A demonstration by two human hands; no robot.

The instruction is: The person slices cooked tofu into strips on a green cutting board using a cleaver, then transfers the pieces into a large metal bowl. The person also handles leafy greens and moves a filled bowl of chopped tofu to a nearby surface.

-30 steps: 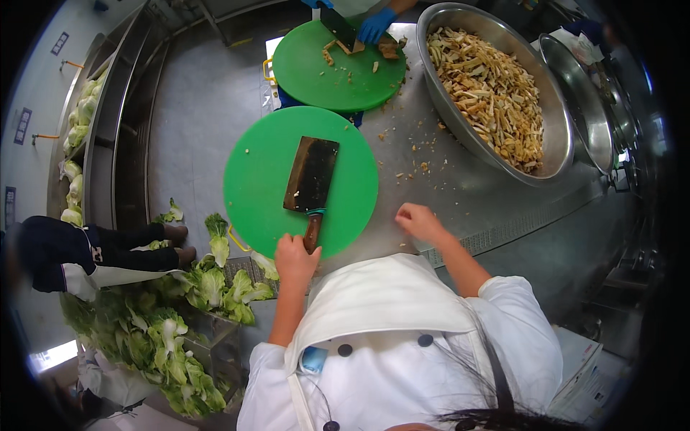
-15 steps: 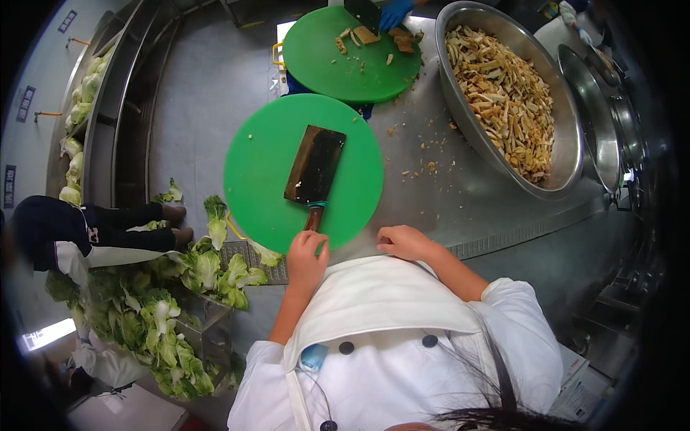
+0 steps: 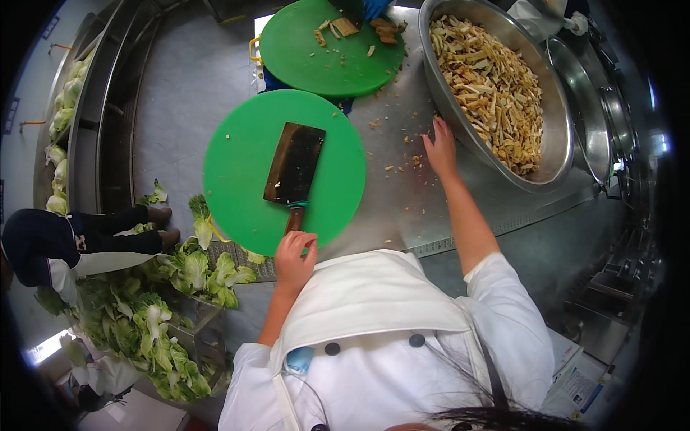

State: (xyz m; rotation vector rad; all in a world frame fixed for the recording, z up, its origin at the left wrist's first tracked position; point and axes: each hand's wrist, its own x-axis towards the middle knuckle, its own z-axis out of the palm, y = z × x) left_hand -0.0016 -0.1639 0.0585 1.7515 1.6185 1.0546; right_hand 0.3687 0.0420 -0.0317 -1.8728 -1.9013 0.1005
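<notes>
A dark-bladed cleaver [image 3: 295, 164] with a wooden handle lies flat on the round green cutting board [image 3: 334, 201] in front of me. My left hand [image 3: 295, 260] rests at the board's near edge, fingers loosely curled by the end of the handle; it does not visibly grip it. My right hand [image 3: 441, 149] reaches forward over the steel table with its fingers apart and nothing in them. It is close to the outer side of a large steel basin [image 3: 557, 122], which holds a heap of brownish-yellow cut strips [image 3: 496, 93]. Small crumbs lie around that hand.
A second green board [image 3: 287, 50] beyond mine carries pieces, with another person's blue-gloved hand [image 3: 375, 7] and a dark blade there. Leafy cabbages [image 3: 154, 337] are piled at lower left, beside a bending person [image 3: 36, 244]. More steel basins [image 3: 578, 100] stand at right.
My right hand has moved forward and right from the table's near edge to beside the basin, its fingers opening out. The left hand stays by the cleaver handle. The whole view has shifted slightly.
</notes>
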